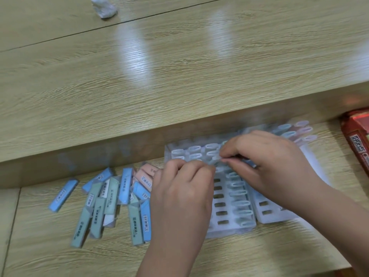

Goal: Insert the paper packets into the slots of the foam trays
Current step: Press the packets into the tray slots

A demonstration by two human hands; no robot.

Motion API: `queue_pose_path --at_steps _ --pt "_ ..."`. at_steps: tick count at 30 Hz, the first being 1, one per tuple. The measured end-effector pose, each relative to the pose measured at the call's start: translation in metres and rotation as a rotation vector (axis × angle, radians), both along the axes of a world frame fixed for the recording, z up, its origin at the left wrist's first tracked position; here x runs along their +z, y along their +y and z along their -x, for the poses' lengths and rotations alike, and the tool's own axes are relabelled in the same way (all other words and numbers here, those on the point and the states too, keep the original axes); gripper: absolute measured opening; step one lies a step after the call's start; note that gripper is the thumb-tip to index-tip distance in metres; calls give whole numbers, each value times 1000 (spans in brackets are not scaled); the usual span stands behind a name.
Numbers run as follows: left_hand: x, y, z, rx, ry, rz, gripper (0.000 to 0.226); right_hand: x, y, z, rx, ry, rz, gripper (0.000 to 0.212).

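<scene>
Crumpled white wad (104,8) on the raised wooden shelf (179,72), top left of frame. Red printed box (357,140) at right edge on lower wooden desk (50,256).

Bright, even indoor light from overhead. Two pale glare streaks on glossy wooden desk (179,76), upper centre of frame. Soft shadow under raised shelf edge, middle left. Heavy motion blur throughout: left hand (183,192) and right hand (267,162) smeared, packet (216,163) pinched between them indistinct, foam tray (229,226) slots ghosted, print on loose packets (111,198) barely legible. Wide-angle bend at edges; desk lines curve.
</scene>
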State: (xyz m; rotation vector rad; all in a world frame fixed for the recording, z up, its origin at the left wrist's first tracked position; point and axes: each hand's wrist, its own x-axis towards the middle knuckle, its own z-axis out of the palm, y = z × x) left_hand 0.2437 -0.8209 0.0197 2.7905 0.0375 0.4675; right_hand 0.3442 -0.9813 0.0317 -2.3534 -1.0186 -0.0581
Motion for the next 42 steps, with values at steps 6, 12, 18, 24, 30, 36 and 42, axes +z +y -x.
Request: queue_pose_path --at_steps 6,12,18,24,30,36,42 --pt "-2 1 8 -43 9 3 24 0 1 0 43 -194 111 9" --pt "-4 10 20 -1 -16 182 30 6 7 5 41 -223 196 37" --pt "-14 76 68 334 -68 263 27 24 56 74 -75 -64 12 27" --pt "-24 139 121 685 149 320 31 7 145 154 -158 261 251 51" --pt "-31 145 124 703 258 272 41 -24 164 167 -327 219 525 75" --pt "-41 158 128 760 307 274 36 -33 180 159 -337 172 481 59" --pt "-33 170 130 717 283 376 16 -33 191 148 -308 227 480 35"
